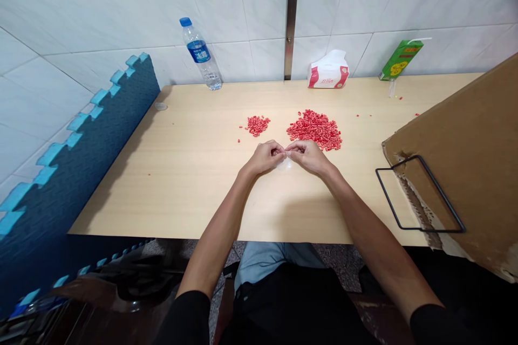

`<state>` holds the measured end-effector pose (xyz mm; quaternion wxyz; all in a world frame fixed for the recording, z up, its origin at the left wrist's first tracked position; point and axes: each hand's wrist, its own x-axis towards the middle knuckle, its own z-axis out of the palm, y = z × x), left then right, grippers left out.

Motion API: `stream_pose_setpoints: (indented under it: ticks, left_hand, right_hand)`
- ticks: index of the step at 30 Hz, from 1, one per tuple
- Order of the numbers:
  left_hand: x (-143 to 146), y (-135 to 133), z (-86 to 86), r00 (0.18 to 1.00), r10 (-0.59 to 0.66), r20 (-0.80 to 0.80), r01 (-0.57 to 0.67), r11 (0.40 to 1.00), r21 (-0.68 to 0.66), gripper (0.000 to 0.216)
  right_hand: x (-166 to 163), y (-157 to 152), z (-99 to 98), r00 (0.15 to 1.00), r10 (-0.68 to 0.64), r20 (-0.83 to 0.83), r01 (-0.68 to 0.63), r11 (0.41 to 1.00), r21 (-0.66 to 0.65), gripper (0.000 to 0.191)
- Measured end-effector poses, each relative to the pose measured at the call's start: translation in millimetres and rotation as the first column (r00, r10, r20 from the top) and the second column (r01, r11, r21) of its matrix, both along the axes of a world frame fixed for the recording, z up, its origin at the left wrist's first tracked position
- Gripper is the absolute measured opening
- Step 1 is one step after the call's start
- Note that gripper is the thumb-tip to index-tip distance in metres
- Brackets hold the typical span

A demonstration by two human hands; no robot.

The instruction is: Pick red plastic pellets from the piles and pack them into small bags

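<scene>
My left hand (267,157) and my right hand (308,155) meet over the middle of the table, fingertips nearly touching. Both are closed in a pinch on a small, thin clear plastic piece (284,164), which looks like a little bag and hangs just below the fingers. Its contents, if any, cannot be made out. Just beyond my right hand lies a large pile of small red pellets (314,128). A smaller pile of the same red pellets (258,125) is beyond my left hand, with a few strays beside it.
Against the tiled wall stand a water bottle (202,59), a tissue pack (328,71) and a green drink carton (401,59) with a straw. A blue foam mat (109,124) edges the left side. At right are a cardboard box (465,156) and a black wire frame (441,194).
</scene>
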<state>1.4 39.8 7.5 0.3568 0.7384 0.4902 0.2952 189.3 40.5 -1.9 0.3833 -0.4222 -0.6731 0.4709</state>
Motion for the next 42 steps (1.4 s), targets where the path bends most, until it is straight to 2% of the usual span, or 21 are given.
stream_pose_setpoints:
  ticks: [7,12,15,17,20,22,26,30,32,35,42]
  left_hand:
    - [0,1,-0.7,1.0,-0.006,0.006,0.005,1.0,0.03,0.032]
    - [-1,2,-2.8,1.0,-0.019,0.011,0.019,1.0,0.004,0.016]
    - [0,1,-1.4,1.0,-0.016,0.026,0.017,1.0,-0.014,0.013]
    - [2,-1,1.4,0.998,0.013,0.054,-0.014,1.0,0.013,0.014]
    - [7,-4,5.9,0.994,0.055,0.096,-0.063,0.995,0.082,0.017]
    - [11,-6,7.0,0.991,0.063,0.121,-0.076,0.992,0.103,0.018]
    - [16,-7,4.1,0.966,0.087,0.241,-0.094,0.995,0.016,0.018]
    - [21,-6,1.3,0.873,0.098,0.479,-0.036,0.99,-0.136,0.02]
    - [23,-6,1.0,0.829,0.116,0.546,-0.018,0.983,-0.182,0.02]
    - [26,-6,0.7,0.804,0.157,0.574,-0.038,0.976,-0.213,0.022]
    - [27,-5,1.0,0.818,0.227,0.529,-0.164,0.973,-0.164,0.019]
  right_hand:
    - [-3,-5,7.5,0.999,-0.009,0.049,0.008,0.999,0.031,0.015]
    - [-5,-5,6.3,0.999,-0.033,0.044,0.032,0.999,0.03,0.013]
    - [-5,-2,2.8,0.997,-0.065,-0.049,0.064,0.998,-0.028,0.01]
    - [-7,0,1.7,0.984,-0.091,-0.156,0.072,0.99,-0.121,0.008]
    - [-9,-1,3.1,0.942,-0.12,-0.314,0.039,0.967,-0.253,0.012]
    - [-11,-2,5.1,0.914,-0.117,-0.388,-0.002,0.956,-0.293,0.015]
    - [-13,-5,7.8,0.875,-0.092,-0.475,-0.074,0.945,-0.318,0.025]
    - [-15,-5,7.6,0.852,-0.105,-0.513,-0.072,0.947,-0.312,0.028]
    - [-16,-5,6.7,0.849,-0.126,-0.514,-0.04,0.953,-0.299,0.029]
    - [-17,-5,5.0,0.854,-0.146,-0.499,0.005,0.962,-0.273,0.029]
    - [-18,-4,0.7,0.859,-0.16,-0.486,0.045,0.97,-0.24,0.026]
